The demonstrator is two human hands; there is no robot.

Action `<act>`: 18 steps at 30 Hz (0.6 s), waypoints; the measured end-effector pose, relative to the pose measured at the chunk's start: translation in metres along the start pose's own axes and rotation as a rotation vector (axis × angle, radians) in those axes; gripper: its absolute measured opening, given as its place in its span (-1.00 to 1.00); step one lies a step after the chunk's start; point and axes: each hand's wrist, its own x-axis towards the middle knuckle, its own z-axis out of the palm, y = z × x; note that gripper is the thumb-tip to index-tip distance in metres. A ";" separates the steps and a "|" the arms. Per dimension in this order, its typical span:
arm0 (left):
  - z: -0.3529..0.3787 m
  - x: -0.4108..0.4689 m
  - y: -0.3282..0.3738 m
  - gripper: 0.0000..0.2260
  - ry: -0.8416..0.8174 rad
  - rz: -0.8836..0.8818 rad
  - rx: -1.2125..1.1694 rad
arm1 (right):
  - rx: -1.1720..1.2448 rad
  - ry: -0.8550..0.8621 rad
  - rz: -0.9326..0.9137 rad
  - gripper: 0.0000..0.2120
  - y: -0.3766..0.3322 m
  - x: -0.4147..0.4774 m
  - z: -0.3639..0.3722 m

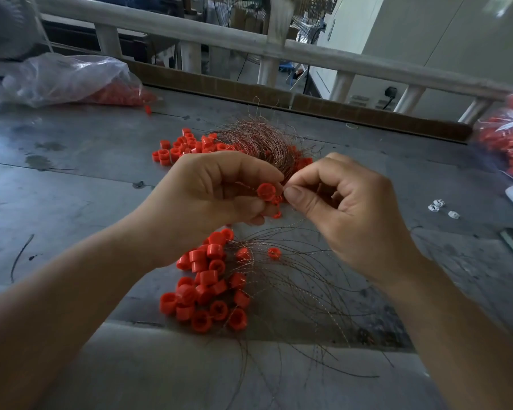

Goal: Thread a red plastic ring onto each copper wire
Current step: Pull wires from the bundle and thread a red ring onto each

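Two hands meet mid-frame: your left hand (219, 187) pinches red ring (266, 191) steady; right hand (338, 199) pinches copper wire (246, 185) right beside it, probably for short aim. Wire bundle (261, 140) just above on bench (72, 187)

Left hand (217, 190) pinches red ring (266, 191); right hand (347, 208) pinches copper wire (290, 176) beside it.

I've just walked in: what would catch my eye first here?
Mid-picture, the left hand holds a red ring while the right hand pinches a wire at it. Below them a heap of red rings lies on the grey table, and a copper tangle sits just behind the hands.
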 end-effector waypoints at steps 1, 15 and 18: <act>0.000 0.000 0.000 -0.75 -0.002 0.001 -0.008 | 0.002 -0.003 0.000 -0.95 0.000 0.000 0.000; -0.008 0.000 -0.004 -0.66 -0.033 -0.029 -0.152 | -0.033 -0.003 0.018 -0.95 -0.003 0.000 -0.003; -0.009 0.000 -0.005 -0.66 -0.036 -0.025 -0.147 | -0.036 0.000 0.027 -0.94 -0.003 0.000 -0.003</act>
